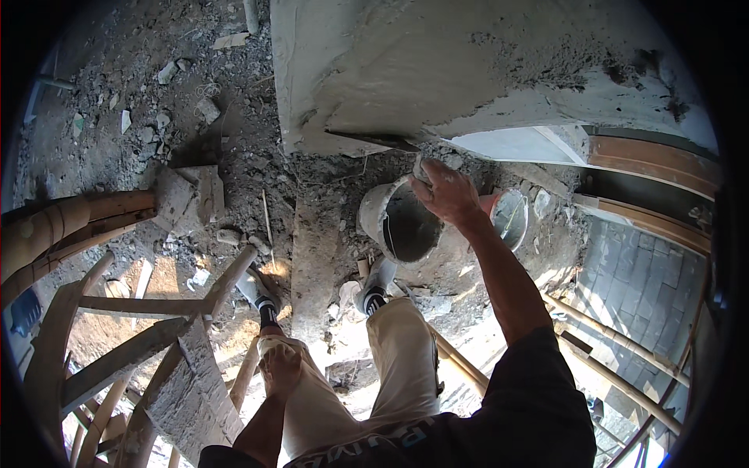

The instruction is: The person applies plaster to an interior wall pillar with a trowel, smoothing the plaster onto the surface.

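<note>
My right hand [446, 191] is closed on the handle of a plastering trowel [373, 140]. The trowel's dark blade lies edge-on against the lower edge of a wall [390, 74] coated in wet grey plaster. Directly below that hand stands a bucket [373, 212] smeared with mortar, with grey mortar [413, 230] inside it. My left hand [281, 368] rests on my left thigh, just above the knee, holding nothing, its fingers laid over the pale trousers.
Behind the right wrist stands a reddish bucket [511, 218] with liquid in it. A wooden frame [140, 306] and a mortar-crusted board [195, 390] are at lower left. Rubble [207, 109] covers the ground at upper left. Bamboo poles [624, 382] cross the lower right.
</note>
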A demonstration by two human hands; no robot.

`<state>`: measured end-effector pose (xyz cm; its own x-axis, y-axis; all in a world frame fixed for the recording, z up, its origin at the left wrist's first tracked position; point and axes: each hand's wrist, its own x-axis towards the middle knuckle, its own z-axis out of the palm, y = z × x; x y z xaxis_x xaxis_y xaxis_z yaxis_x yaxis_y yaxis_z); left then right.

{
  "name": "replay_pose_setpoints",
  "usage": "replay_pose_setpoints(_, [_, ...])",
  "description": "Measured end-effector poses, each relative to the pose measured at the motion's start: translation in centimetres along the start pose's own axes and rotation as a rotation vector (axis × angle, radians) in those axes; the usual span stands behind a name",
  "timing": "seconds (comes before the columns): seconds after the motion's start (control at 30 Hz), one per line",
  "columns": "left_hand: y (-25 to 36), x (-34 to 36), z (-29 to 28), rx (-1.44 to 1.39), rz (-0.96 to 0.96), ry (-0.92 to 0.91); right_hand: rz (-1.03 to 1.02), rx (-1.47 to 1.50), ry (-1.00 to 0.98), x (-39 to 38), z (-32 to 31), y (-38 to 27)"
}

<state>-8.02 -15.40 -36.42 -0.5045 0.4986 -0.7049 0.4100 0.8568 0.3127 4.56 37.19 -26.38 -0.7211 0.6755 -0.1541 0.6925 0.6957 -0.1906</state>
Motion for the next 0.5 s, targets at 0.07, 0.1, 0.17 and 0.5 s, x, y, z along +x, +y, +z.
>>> replay_pose_setpoints(0.07, [0.4,0.1,-0.3,-0.028,0.033,-0.019,0.004,-0.024,0.014,-0.4,-2.3,-0.1])
replay_pose_setpoints(0.1, [0.5,0.1,-0.6,-0.024,0.043,-0.017,0.011,-0.026,0.022,-0.6,-3.2,0.0])
replay_pose_setpoints(0.17, [0.2,0.0,-1.3,-0.076,-0.035,-0.116,-0.027,-0.052,-0.014,-0.6,-5.2,-0.3])
replay_pose_setpoints(0.5, [-4.9,-0.6,-4.9,-0.139,-0.067,0.047,0.149,0.014,-0.153,-1.9,-17.3,-4.1])
